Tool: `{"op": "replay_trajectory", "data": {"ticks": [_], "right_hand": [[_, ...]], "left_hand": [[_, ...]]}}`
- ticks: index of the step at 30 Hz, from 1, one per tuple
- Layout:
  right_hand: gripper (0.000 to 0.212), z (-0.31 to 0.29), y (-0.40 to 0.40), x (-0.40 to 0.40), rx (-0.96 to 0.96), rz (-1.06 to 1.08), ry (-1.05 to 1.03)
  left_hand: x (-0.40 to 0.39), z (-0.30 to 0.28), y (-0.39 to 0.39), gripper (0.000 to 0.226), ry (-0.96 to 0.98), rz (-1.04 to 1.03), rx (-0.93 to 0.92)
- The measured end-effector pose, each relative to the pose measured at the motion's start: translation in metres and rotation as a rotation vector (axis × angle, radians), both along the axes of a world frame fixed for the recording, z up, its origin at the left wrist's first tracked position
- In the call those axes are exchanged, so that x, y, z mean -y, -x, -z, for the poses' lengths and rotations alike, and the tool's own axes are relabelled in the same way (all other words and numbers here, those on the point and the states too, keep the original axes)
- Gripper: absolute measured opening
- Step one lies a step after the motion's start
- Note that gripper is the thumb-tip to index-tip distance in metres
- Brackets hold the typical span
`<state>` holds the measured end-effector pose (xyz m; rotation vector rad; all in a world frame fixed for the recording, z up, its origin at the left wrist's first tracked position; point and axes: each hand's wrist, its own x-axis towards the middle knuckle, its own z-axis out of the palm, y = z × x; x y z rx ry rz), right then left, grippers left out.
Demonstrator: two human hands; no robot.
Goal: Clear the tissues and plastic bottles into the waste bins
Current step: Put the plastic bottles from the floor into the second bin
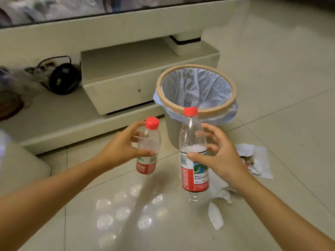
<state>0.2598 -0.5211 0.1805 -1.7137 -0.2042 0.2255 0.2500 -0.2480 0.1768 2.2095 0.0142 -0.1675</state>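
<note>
The left hand (125,142) fingers pinch the small bottle (147,147); the right hand (217,154) loosely wraps the tall bottle (194,156), both short of the bin (196,91). That loose hold risks dropping it onto the tissues (217,194).

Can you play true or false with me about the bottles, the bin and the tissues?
1. Each hand holds a bottle. True: the left hand grips the small bottle, the right hand the big bottle.
2. The caps are blue. False: both are red.
3. The bin has a bag inside. True.
4. The tissues are already in the bin. False: they lie on the floor.
5. Both bottles are the same size. False: the right-hand one is taller.
</note>
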Motion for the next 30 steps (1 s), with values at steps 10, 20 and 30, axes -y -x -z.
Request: {"op": "replay_trajectory", "data": {"ticks": [10,20,30], "right_hand": [[0.074,-0.106,-0.062,-0.036,0.324,0.024,-0.059],[0.079,-0.18,-0.134,-0.054,0.591,0.169,-0.102],[0.082,-0.066,-0.144,-0.044,0.3,0.138,0.142]], "left_hand": [[0.008,-0.136,-0.043,0.068,0.333,-0.106,0.298],[0.022,-0.221,-0.118,0.07,0.338,-0.153,0.566],[0.047,-0.082,-0.144,0.064,0.358,-0.225,0.276]]}}
